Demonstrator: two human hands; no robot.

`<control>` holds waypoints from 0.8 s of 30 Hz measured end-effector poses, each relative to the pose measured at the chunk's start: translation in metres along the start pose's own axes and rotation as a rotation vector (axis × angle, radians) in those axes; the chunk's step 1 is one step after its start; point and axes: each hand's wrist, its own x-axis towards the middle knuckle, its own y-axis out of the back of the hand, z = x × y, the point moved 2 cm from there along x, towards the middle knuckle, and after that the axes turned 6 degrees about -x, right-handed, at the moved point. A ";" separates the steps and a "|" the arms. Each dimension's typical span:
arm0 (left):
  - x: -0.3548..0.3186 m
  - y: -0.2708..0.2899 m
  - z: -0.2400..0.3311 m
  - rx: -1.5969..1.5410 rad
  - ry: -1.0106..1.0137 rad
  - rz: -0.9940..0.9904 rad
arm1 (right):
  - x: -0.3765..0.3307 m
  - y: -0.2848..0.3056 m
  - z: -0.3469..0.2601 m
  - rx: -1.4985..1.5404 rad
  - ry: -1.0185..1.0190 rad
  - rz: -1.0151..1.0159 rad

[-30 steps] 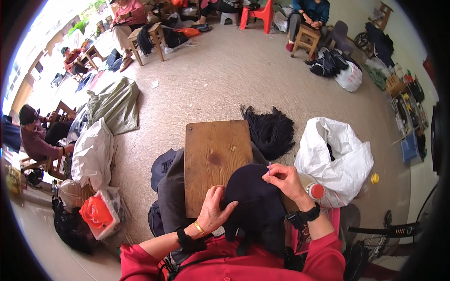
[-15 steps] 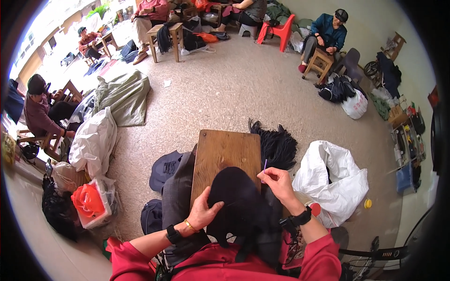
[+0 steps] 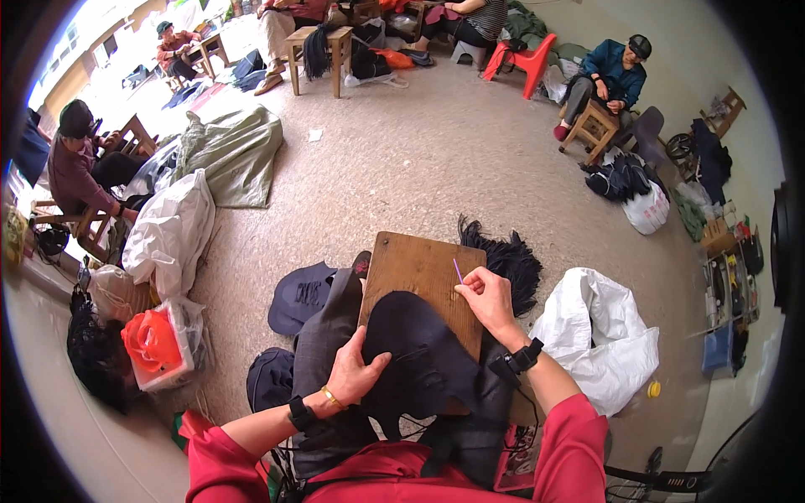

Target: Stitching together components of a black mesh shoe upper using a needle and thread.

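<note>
The cap (image 3: 411, 348) covers the tabletop's (image 3: 417, 261) near end. On the tabletop's left, the left hand (image 3: 352, 375) grips the cap's edge, thumb on top; over its right side, the right hand's (image 3: 488, 300) fingers pinch a purple stick (image 3: 458, 270), clear of the cap. This looks like fine handwork on the cap; the next move seems to call for a steady left hold and a careful stick. Yarn (image 3: 513, 256) lies off the tabletop's far right corner.

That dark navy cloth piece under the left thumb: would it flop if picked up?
The dark navy cloth piece would probably flop low down, where its edge is uneven. Its rounded top may be stiffer, judging by the smooth curve over the brown wooden board.
</note>
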 end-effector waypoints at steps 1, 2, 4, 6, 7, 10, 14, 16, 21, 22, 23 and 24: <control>0.000 0.000 0.001 0.003 -0.001 -0.005 | 0.003 -0.001 -0.001 -0.001 0.001 -0.008; -0.001 0.000 0.003 0.000 0.005 -0.001 | 0.006 -0.001 -0.001 -0.022 0.010 0.000; -0.001 0.000 0.005 0.033 0.044 -0.009 | 0.008 -0.001 0.000 -0.055 0.016 0.005; -0.001 -0.001 0.004 -0.013 0.101 -0.045 | 0.006 -0.001 0.001 -0.044 0.006 0.015; -0.002 -0.001 0.003 -0.055 0.150 -0.086 | 0.006 0.000 0.001 -0.032 -0.004 0.033; -0.001 -0.006 -0.016 -0.158 0.072 -0.087 | 0.002 0.006 -0.005 -0.057 -0.014 0.046; -0.006 -0.008 -0.003 -0.245 0.058 -0.070 | -0.016 0.016 -0.027 0.042 0.010 0.011; -0.007 -0.007 0.008 -0.307 0.073 -0.107 | -0.026 0.016 -0.037 0.172 0.015 -0.126; -0.007 -0.008 0.012 -0.336 0.055 -0.133 | -0.049 0.004 -0.036 0.427 -0.113 -0.326; -0.009 -0.009 0.008 -0.333 0.031 -0.103 | -0.053 0.002 -0.039 0.488 -0.143 -0.343; -0.010 -0.011 0.003 -0.284 -0.010 -0.083 | -0.056 0.003 -0.036 0.522 -0.172 -0.380; -0.009 -0.014 0.006 -0.331 0.009 -0.125 | -0.059 0.006 -0.033 0.522 -0.197 -0.351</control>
